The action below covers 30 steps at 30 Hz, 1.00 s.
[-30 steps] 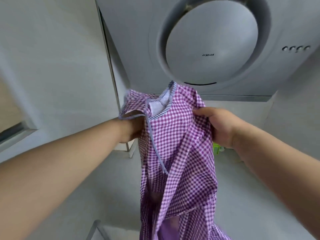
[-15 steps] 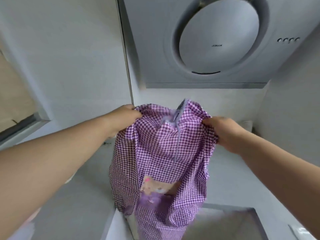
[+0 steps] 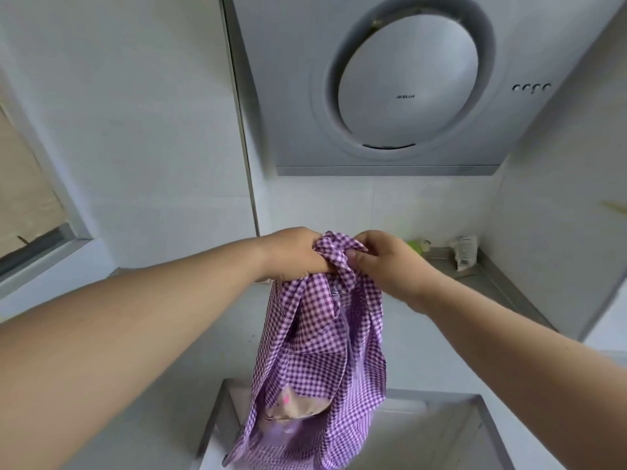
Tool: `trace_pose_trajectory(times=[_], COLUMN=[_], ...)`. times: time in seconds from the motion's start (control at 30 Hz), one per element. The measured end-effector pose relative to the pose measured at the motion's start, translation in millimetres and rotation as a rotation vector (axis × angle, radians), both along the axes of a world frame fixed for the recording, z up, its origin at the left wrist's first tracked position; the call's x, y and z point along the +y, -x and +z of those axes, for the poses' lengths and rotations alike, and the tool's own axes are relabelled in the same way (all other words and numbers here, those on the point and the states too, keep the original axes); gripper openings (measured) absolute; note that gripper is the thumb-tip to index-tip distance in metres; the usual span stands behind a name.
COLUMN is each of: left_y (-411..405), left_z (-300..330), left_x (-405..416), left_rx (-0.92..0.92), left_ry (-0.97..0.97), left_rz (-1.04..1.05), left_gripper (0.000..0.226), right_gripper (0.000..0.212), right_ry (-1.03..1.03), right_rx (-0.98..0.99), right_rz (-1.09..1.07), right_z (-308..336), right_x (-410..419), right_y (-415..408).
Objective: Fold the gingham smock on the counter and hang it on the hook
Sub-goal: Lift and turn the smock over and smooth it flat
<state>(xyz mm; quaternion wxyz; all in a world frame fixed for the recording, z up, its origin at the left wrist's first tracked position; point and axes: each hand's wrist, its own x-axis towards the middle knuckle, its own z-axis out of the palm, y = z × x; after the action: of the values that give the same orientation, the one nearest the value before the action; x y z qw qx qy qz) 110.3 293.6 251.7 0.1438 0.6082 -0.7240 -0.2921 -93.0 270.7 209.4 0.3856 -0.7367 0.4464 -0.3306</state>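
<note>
Soft, even daylight filled the scene, brightest at left; shadows stayed faint. Wide-angle bending bowed the cabinet edge (image 3: pixel 242 130) and stretched the forearms. The frame's lower edge looked slightly smeared.

1. Both bare forearms reach forward and converge at the centre of the view.
2. The left hand (image 3: pixel 294 254) has its fingers curled tight around the bunched top of the gingham smock (image 3: pixel 319 361).
3. The right hand (image 3: pixel 383 262) pinches the same bunch, close beside the left.

A range hood (image 3: pixel 403 83) hangs above a steel sink (image 3: pixel 441 432).
</note>
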Motion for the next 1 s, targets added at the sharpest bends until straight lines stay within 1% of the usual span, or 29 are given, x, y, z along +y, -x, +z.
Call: trace_pose_trajectory(times=[0.03, 0.07, 0.1, 0.13, 0.2, 0.23, 0.27, 0.37, 0.47, 0.53, 0.6, 0.63, 0.7, 0.73, 0.77, 0.8, 0.87, 0.93, 1.0], left_y=[-2, -3, -3, -3, -3, -4, -4, -8, -14, -20, -26, -28, -33, -36, -39, -41, -47, -52, -55], left_z=[0, 0, 0, 0, 0, -1, -2, -5, -8, -12, -17, -20, -25, -27, -29, -31, -34, -37, -41], left_x=[1, 2, 1, 0, -2, -3, -4, -8, -12, -12, -13, -13, -16, -18, -21, -23, -28, -31, -35], left_rx=[0.026, 0.059, 0.092, 0.123, 0.176, 0.192, 0.202, 0.202, 0.203, 0.198, 0.167, 0.141, 0.091, 0.079, 0.072, 0.068, 0.046, 0.014, -0.010], left_ry=[0.006, 0.013, 0.023, 0.034, 0.020, 0.009, 0.001, 0.006, 0.015, 0.006, -0.004, -0.008, -0.014, -0.018, -0.025, -0.032, -0.041, -0.048, -0.062], left_rz=[0.026, 0.054, 0.082, 0.109, 0.147, 0.155, 0.160, 0.170, 0.189, 0.199, 0.213, 0.216, 0.217, 0.221, 0.225, 0.229, 0.232, 0.223, 0.209], left_gripper=[0.020, 0.018, 0.016, 0.015, 0.014, 0.015, 0.016, 0.019, 0.019, 0.018, 0.018, 0.018, 0.019, 0.019, 0.021, 0.022, 0.025, 0.028, 0.028], right_gripper=[0.008, 0.009, 0.016, 0.026, 0.050, 0.057, 0.057, 0.034, 0.022, 0.020, 0.024, 0.026, 0.025, 0.025, 0.026, 0.028, 0.033, 0.044, 0.049], right_ry=[0.019, 0.020, 0.005, -0.024, -0.077, -0.082, -0.084, -0.114, -0.162, -0.191, -0.207, -0.215, -0.228, -0.235, -0.262, -0.333, -0.556, -0.707, -0.776], right_rx=[0.023, 0.069, 0.126, 0.164, 0.161, 0.166, 0.188, 0.325, 0.453, 0.582, 0.700, 0.711, 0.648, 0.606, 0.582, 0.562, 0.511, 0.453, 0.434], right_rz=[-0.028, -0.039, -0.040, -0.030, -0.039, -0.072, -0.109, -0.153, -0.201, -0.234, -0.239, -0.247, -0.238, -0.189, -0.095, 0.026, 0.238, 0.314, 0.338], right_z=[-6, -13, -21, -28, -50, -61, -71, -93, -115, -130, -140, -141, -140, -138, -135, -131, -126, -128, -134], right_x=[2, 4, 7, 10, 10, 9, 7, -2, -17, -28, -37, -41, -45, -45, -43, -40, -32, -33, -36], right_y=[1, 1, 1, -1, -7, -10, -13, -16, 3, 23, 41, 48, 61, 65, 69, 71, 70, 69, 71])
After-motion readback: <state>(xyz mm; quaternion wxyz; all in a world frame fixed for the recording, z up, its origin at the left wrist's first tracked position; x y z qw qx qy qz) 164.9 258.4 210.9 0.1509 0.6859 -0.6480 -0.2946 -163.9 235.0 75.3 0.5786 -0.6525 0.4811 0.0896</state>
